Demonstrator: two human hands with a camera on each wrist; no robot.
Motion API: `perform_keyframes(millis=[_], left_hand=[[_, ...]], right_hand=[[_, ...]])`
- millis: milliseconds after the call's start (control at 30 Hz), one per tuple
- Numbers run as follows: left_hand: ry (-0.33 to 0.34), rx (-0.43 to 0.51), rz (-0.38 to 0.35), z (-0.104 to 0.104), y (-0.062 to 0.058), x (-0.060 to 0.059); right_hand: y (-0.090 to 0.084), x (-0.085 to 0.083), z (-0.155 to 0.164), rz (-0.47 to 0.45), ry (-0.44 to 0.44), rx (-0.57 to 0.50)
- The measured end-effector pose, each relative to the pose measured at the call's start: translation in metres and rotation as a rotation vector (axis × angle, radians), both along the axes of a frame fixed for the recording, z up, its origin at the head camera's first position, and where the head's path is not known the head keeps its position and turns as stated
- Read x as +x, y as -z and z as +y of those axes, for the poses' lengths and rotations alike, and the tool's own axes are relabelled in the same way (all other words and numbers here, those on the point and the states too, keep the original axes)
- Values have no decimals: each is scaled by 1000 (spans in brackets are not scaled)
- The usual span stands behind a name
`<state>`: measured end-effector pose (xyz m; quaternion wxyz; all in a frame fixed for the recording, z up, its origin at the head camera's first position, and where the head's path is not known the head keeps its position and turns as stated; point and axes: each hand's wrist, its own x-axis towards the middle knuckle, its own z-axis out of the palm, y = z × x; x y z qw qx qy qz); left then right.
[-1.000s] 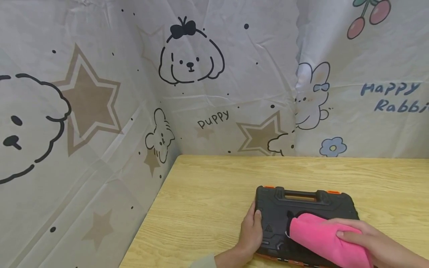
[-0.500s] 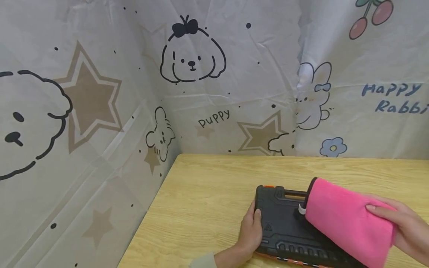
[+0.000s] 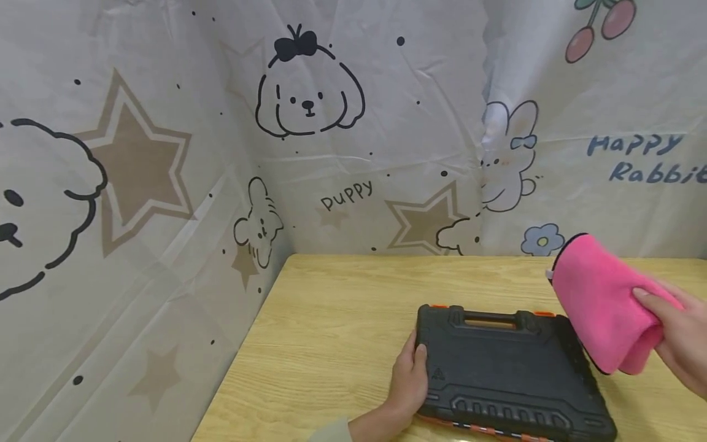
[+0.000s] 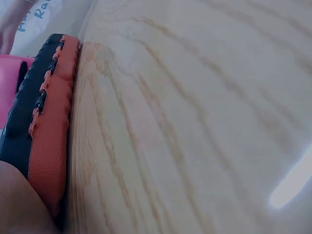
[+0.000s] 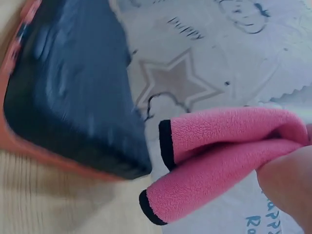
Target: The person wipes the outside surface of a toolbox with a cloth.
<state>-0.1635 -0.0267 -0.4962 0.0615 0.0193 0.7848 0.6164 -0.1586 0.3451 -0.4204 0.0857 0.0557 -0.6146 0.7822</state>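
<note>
The pink cloth (image 3: 602, 304) is off the case now — a second ago it lay pressed on the lid, half a second ago it was sliding toward the far right, and here it is lifted clear, up in the air over the table's right side. The right hand (image 3: 676, 334) has carried it there and grips it folded, fingers curled round the bundle, thumb on top. So the wiping stroke looks finished, or at least paused; the whole lid lies bare to view.

The left hand (image 3: 410, 380) has not budged: it is clasped against the left edge of the black case (image 3: 510, 368), thumb on the lid's rim, bracing it.

The case lies flat on the wooden table (image 3: 342, 331), toward the near edge, well apart from the back edge. Its long axis runs left to right, roughly parallel with the table's back edge. The handle cut-out (image 3: 488, 319) faces away, toward the curtain; the orange underside (image 4: 51, 126) shows along the bottom seam in the left wrist view.

The cloth's rolled end, trimmed in black (image 5: 165, 144), points up and to the left, away from the hand.
</note>
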Motion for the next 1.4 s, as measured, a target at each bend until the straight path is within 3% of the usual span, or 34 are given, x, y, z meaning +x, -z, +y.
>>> perform_keyframes(millis=[133,200,267,333,500,667,900,1400], left_hand=[[7,24,-8,0,1,-1],[17,40,-18,0,1,-1],[21,45,-27,1,2,-1],[18,38,-28,1,2,-1],[9,32,-23,2,2,-1],[8,33,-31,4,3,-1],[-11,35,-34,1,2,0],[-12,34,-49,1,0,-2]], right_hand=[[4,-2,-10,-13,210,404],[7,-2,-17,-36,262,645],[11,-2,-23,-32,257,831],[16,-2,-28,-22,190,907],[29,-4,-35,45,37,975],[38,-4,-38,79,-18,1011],[40,0,-38,2,-105,1007],[42,16,-38,29,-158,1000]])
